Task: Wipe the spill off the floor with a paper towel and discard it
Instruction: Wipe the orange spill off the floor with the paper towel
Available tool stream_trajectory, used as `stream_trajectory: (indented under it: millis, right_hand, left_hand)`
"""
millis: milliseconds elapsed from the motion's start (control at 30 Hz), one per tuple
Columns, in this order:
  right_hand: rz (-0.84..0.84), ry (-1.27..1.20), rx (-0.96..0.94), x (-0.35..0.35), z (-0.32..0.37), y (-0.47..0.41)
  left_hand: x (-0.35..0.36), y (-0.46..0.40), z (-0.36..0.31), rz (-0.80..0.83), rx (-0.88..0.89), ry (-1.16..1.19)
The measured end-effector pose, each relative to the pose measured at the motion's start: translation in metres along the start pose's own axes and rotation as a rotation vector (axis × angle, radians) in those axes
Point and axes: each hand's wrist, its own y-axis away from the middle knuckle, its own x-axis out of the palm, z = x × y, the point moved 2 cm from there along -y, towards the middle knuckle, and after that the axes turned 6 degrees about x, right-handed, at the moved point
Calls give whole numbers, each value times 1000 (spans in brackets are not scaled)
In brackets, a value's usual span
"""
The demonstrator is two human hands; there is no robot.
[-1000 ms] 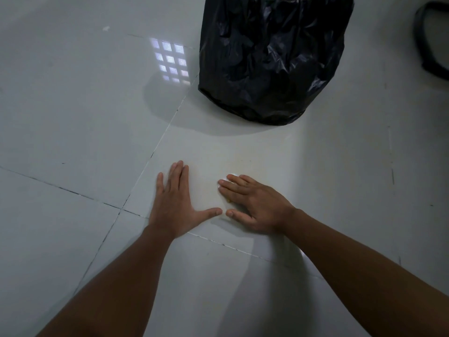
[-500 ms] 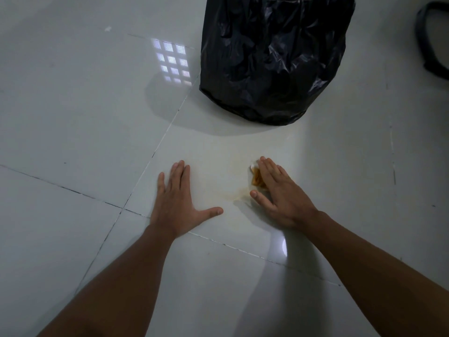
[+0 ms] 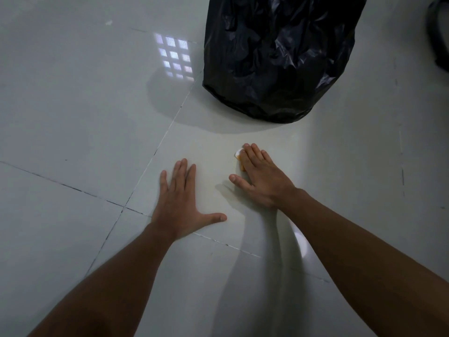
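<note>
Both hands flat; right hand (image 3: 261, 180) and towel (image 3: 239, 156) farther forward now.

No text, label, brand, number or sign can be read anywhere. The black bin bag (image 3: 279, 57) beyond the fingertips is plain and unprinted. The floor tiles (image 3: 73, 93) around the fingers carry no markings either.

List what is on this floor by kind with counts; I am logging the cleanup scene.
Bare hands: 2, left and right
Orange-stained white paper towel: 1
Bin lined with a crinkled black plastic bag: 1
Dark curved object at the right edge: 1
Total: 5
</note>
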Motion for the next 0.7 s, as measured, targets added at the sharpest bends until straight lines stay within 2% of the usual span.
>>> stream_trajectory:
  millis: [433,700]
  right_hand:
    - [115,101,-282,13,36,-1]
    - [114,126,-400,24,37,33]
  left_hand:
    - [-6,4,13,86,94,12]
    - [-7,5,11,58,96,22]
